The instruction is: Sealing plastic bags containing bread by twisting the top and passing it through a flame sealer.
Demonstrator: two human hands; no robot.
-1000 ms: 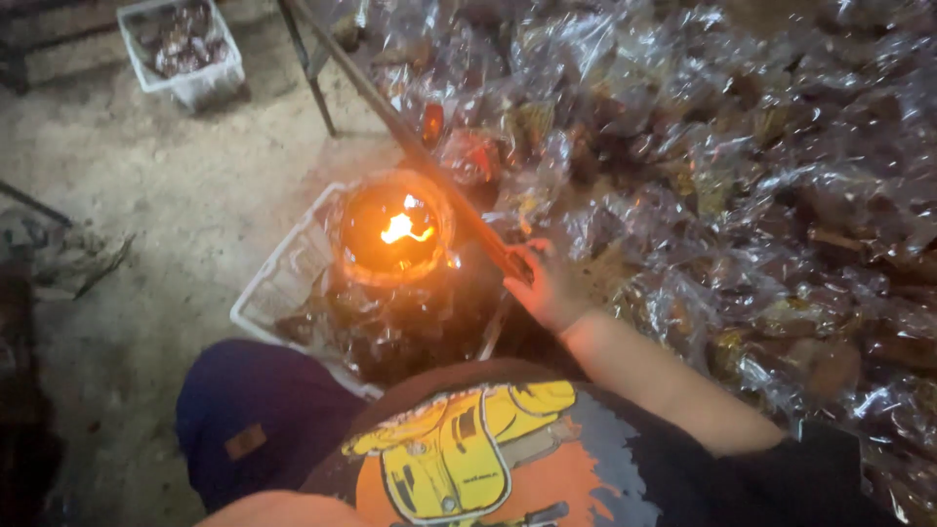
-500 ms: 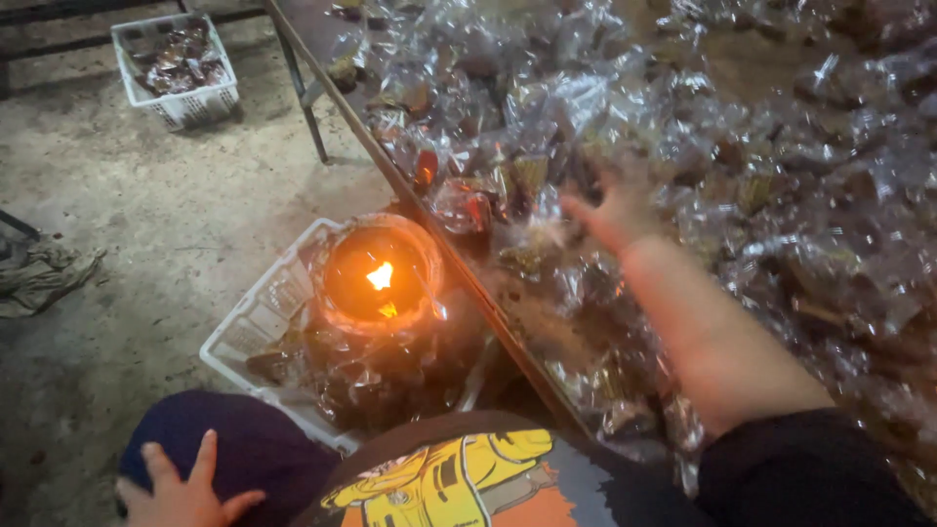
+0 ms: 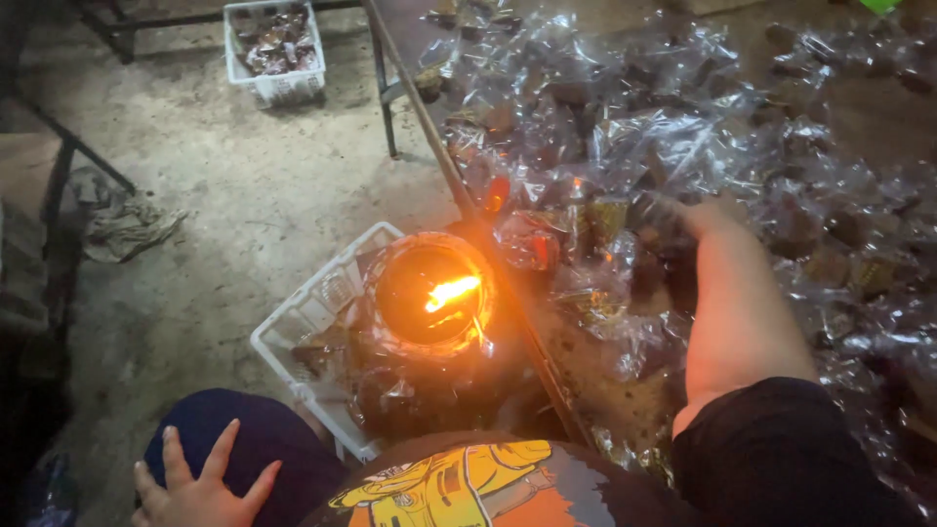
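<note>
Right hand [image 3: 705, 217] reaches into the packets [image 3: 625, 146] on the worktop [image 3: 878, 107], grip unclear; left hand [image 3: 200, 488] rests splayed on the knee [image 3: 234, 429].

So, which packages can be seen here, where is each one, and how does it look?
Clear plastic packets: heaped over the table, crinkly, dark brown contents.
Packets under right hand: same kind, mid-table.
Near white basket: floor beside lit lamp, holding packets.
Far white basket: floor, top left, also filled.

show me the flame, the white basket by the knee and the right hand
flame [image 3: 451, 291], head view, on its bright middle
white basket [image 3: 314, 310], head view, on its upper left rim
right hand [image 3: 705, 213], head view, on the back of the hand
</note>
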